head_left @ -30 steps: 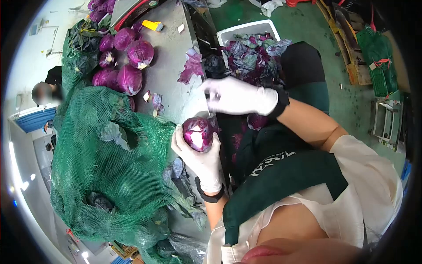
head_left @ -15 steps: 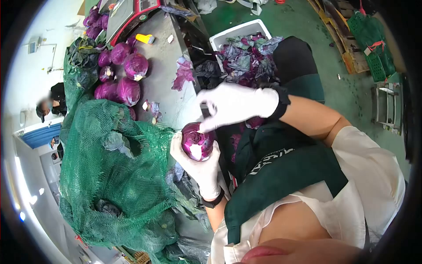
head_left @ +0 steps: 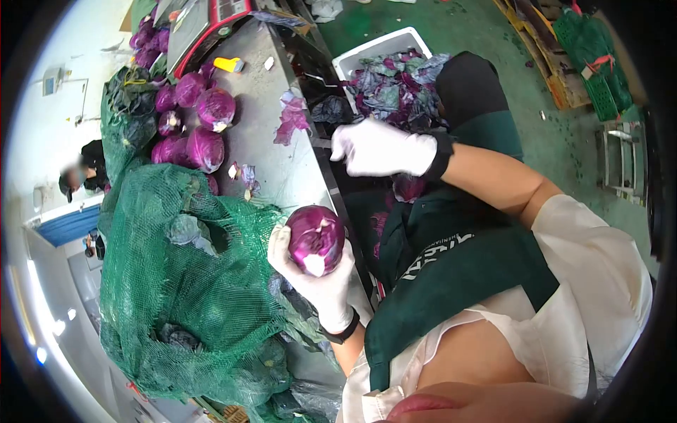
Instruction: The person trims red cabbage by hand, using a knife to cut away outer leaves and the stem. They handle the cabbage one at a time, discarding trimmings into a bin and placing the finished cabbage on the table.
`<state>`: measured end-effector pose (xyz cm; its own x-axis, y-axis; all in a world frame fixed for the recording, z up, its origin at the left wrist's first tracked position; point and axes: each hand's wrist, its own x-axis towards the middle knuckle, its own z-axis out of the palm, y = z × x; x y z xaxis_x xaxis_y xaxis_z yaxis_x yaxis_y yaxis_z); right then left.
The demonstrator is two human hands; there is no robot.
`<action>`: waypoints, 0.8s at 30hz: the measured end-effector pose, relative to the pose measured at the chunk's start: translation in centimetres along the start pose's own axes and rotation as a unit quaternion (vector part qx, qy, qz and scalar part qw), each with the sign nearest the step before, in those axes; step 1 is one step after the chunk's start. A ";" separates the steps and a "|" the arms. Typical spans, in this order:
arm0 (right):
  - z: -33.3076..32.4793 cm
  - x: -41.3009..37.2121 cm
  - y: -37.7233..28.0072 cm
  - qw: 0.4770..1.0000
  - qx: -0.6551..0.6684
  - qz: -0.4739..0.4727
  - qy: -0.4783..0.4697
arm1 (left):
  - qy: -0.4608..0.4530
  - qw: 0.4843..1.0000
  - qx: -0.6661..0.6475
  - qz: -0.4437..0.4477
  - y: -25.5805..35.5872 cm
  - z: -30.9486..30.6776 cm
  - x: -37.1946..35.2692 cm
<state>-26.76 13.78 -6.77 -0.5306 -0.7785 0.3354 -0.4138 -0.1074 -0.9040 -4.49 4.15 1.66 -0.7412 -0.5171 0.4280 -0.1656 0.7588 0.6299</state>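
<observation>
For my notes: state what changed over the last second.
The right hand lifted off the red cabbage and drew back toward the white bin. The left hand keeps its grip on the cabbage. The green net sack stayed put.

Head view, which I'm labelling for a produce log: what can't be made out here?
Right hand: closed, but its gloved fingers hide what it grips.
Red cabbage: far side hidden by the left hand cupping it.
Green net sack: contents veiled by the mesh.
Scale: cut off by the top edge.
Person at far left: small and blurred.
</observation>
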 end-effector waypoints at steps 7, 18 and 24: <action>-1.5 0.0 -6.5 0.982 -0.143 0.024 -0.120 | -0.021 0.947 -0.273 -0.171 -0.4 -0.9 -0.1; -0.9 -1.0 -10.4 0.956 -0.100 -0.060 -0.268 | -0.059 0.896 -0.378 -0.226 -0.7 -1.5 -0.7; 0.6 -1.8 -9.3 0.972 -0.080 -0.074 -0.206 | -0.061 0.902 -0.366 -0.220 -0.2 -1.3 -0.5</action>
<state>-21.49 15.84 0.89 -0.1279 -0.9472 0.2941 -0.5898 -0.1658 -0.7903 -3.21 3.73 2.19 -0.7825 -0.6224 -0.0145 -0.0203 0.0022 0.9998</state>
